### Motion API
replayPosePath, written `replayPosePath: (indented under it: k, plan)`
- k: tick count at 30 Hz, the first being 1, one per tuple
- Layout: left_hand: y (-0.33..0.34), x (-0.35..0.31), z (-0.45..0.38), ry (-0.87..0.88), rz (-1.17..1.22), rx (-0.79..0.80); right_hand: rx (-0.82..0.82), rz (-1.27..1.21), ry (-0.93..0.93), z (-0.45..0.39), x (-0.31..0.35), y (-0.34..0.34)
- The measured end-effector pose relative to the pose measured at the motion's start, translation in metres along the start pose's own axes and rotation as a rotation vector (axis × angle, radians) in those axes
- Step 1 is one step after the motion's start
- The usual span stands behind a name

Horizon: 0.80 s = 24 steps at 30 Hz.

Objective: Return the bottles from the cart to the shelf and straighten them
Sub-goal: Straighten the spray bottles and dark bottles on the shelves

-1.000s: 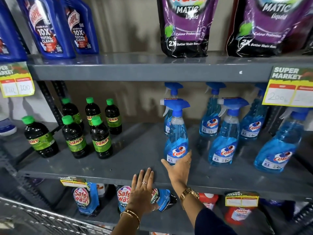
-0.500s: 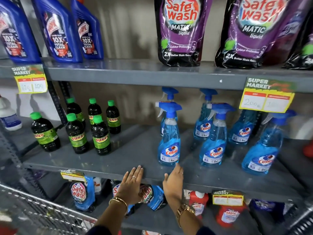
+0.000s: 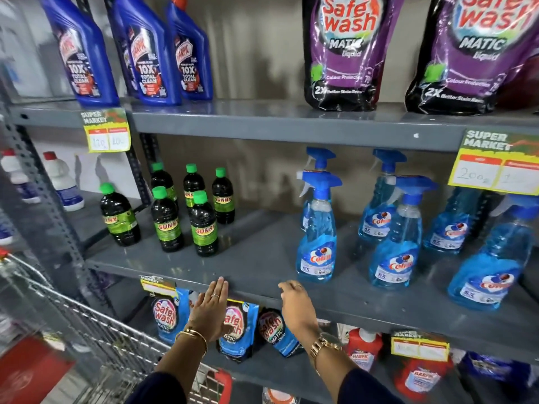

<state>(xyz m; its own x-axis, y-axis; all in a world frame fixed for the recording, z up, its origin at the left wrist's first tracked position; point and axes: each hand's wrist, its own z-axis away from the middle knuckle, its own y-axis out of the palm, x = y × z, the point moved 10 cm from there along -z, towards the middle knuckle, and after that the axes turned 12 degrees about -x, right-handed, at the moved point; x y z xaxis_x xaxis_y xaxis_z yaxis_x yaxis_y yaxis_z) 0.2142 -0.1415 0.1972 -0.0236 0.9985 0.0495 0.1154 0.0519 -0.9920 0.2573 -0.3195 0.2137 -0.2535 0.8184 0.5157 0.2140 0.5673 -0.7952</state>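
Note:
Several blue Colin spray bottles stand upright on the right half of the grey middle shelf. Several dark Sunny bottles with green caps stand at its left. My left hand is flat and empty, with its fingertips at the shelf's front edge. My right hand hangs just below that edge, fingers loosely curled, holding nothing, a little left of the nearest spray bottle. The wire cart is at the lower left; its contents are mostly out of view.
Blue Harpic bottles and purple Safewash pouches fill the top shelf. Safewash pouches and red Harpic bottles sit on the lower shelf. Price tags hang from shelf edges. White bottles stand far left.
Both hands have drawn back from the middle shelf toward its front edge. My right hand has left the front spray bottle. The view has shifted left and up.

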Motion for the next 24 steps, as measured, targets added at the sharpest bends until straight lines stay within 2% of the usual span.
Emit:
replayPosePath:
  k: [5, 9, 12, 16, 20, 24]
  plan:
    - [0.005, 0.05, -0.007, -0.112, 0.052, 0.017, 0.071, -0.056, -0.042, -0.017, 0.045, 0.03]
    - [0.009, 0.099, -0.008, -0.207, 0.077, 0.012, 0.095, -0.234, 0.088, -0.039, 0.084, 0.057]
    - [0.013, 0.114, -0.008, -0.173, 0.093, 0.004, 0.085, -0.416, 0.247, -0.057, 0.104, 0.08]
    - [0.023, 0.126, -0.008, -0.14, 0.246, -0.03, 0.102, -0.595, 0.349, -0.086, 0.13, 0.112]
    - [0.031, 0.143, -0.015, -0.106, 0.252, -0.07, 0.125, -0.652, 0.361, -0.112, 0.137, 0.133]
    - [0.036, 0.176, -0.021, -0.176, 0.25, -0.098, 0.136, -0.658, 0.362, -0.126, 0.136, 0.148]
